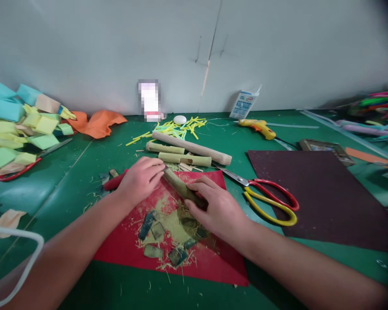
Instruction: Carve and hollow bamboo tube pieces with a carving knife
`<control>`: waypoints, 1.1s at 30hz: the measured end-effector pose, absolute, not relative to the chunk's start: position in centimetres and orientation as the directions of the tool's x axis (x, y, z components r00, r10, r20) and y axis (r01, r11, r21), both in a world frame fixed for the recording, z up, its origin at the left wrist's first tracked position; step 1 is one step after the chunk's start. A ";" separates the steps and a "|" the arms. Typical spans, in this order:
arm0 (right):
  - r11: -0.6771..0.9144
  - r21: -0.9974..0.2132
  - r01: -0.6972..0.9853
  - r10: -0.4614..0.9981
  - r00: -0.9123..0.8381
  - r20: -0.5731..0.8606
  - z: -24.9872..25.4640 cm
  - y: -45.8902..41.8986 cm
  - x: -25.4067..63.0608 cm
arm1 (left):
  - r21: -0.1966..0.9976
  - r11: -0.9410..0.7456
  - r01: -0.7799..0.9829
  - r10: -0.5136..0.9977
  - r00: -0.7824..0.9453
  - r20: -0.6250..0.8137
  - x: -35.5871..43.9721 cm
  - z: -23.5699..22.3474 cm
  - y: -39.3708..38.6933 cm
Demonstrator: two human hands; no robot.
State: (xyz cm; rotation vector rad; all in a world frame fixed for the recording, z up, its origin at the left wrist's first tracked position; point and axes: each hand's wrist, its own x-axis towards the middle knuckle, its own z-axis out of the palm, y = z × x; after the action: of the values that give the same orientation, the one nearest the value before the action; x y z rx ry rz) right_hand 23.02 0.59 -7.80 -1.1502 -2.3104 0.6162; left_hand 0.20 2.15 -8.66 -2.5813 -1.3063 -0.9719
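A short length of bamboo (177, 183) slants between my two hands over a red sheet (220, 262). My right hand (218, 206) is wrapped around its near end, thumb on the close side. At the far end, the fingers of my left hand (142, 178) are closed on the bamboo; a small dark patch shows by their tips. A rounded red piece (114, 182) sticks out beneath the left wrist, mostly hidden. Under the bamboo, pale dust and fibres cover the sheet, among several dark, worn scraps (153, 251).
Behind the hands lie a cut bamboo tube (186, 159) and a longer stick (194, 148). Scissors (265, 198) rest at right, partly on a dark board (323, 198). Further back are a yellow glue gun (258, 128) and yellow strips (171, 129). Folded papers (29, 129) are heaped at left.
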 end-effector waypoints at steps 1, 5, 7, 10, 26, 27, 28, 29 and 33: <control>0.543 -0.588 0.600 0.821 -0.525 0.222 -7.8 0.6 23.0 | 0.202 -0.625 0.754 0.698 0.423 0.578 0.2 -8.6 2.2; 0.557 -0.597 0.578 0.811 -0.533 0.241 -8.1 0.6 23.0 | 0.230 -0.692 0.685 0.675 0.499 0.544 1.9 -8.4 1.0; 0.562 -0.596 0.574 0.808 -0.536 0.245 -8.2 0.6 23.0 | 0.239 -0.702 0.671 0.672 0.513 0.534 2.6 -8.4 0.4; 0.549 -0.594 0.587 0.817 -0.527 0.234 -8.1 0.6 23.1 | 0.245 -0.670 0.701 0.697 0.479 0.534 2.3 -8.5 0.5; 0.528 -0.604 0.597 0.829 -0.517 0.213 -7.9 0.7 23.1 | 0.192 -0.594 0.781 0.697 0.381 0.607 1.2 -8.8 1.0; 0.528 -0.603 0.598 0.830 -0.513 0.217 -8.0 0.7 23.1 | 0.189 -0.580 0.793 0.697 0.362 0.619 1.2 -8.7 1.1; 0.528 -0.603 0.598 0.831 -0.511 0.220 -8.0 0.7 23.1 | 0.191 -0.578 0.794 0.698 0.360 0.618 1.3 -8.6 1.1; 0.528 -0.603 0.597 0.830 -0.513 0.219 -8.0 0.7 23.1 | 0.197 -0.590 0.783 0.702 0.377 0.604 1.6 -8.6 1.0; 0.525 -0.610 0.594 0.830 -0.518 0.209 -7.9 0.7 23.0 | 0.223 -0.664 0.714 0.693 0.474 0.544 2.3 -8.5 0.6</control>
State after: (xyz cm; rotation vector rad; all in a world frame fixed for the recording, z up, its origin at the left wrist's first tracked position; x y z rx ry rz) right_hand 23.00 0.71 -7.90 -1.1590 -2.2852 0.6520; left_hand 2.29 0.63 -8.47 -2.6673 -1.2729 -0.9587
